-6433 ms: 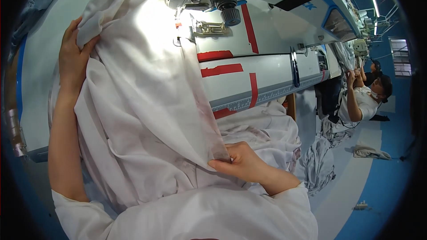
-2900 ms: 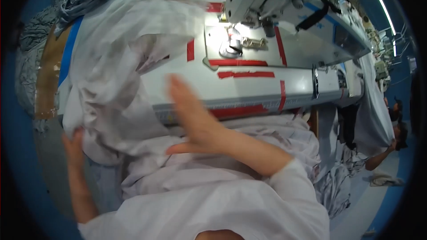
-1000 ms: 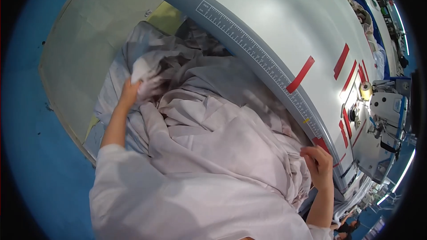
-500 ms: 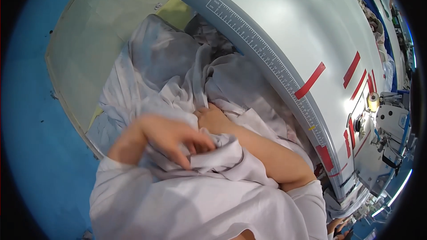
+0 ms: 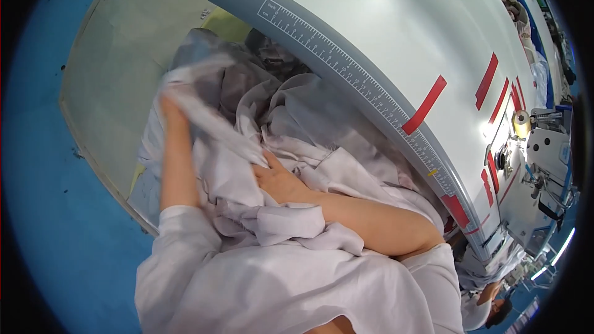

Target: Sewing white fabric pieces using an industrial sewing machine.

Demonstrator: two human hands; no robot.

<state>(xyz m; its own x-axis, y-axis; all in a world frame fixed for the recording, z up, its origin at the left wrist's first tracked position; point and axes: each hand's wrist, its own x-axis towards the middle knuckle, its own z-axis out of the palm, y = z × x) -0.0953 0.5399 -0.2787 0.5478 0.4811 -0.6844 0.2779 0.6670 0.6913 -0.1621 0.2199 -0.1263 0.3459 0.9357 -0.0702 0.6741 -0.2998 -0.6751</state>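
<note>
Thin pale lilac-grey fabric [image 5: 229, 192] lies bunched in folds across my lap and down beside the table edge. My left hand [image 5: 174, 106] is raised at the far left of the heap, closed on a lifted part of the fabric; motion blurs its fingertips. A strip of the cloth runs slantwise from it to my right hand [image 5: 278, 180]. That hand grips the fabric near the middle of the heap, its thumb and fingers at the strip's lower end. More sheer grey fabric [image 5: 315, 108] hangs in loose folds beyond my right hand.
On the right, a white sewing table [image 5: 371, 12] has a grey ruler-marked edge [image 5: 346, 55] and red tape strips [image 5: 425, 105]. A sewing machine [image 5: 544, 148] stands at the far right. Left of the heap is a beige board [image 5: 111, 86] on the blue floor [image 5: 55, 222].
My left hand has swung up and away from my lap, lifting part of the fabric with it. My right hand has shifted slightly toward the left. The view has turned a little.
</note>
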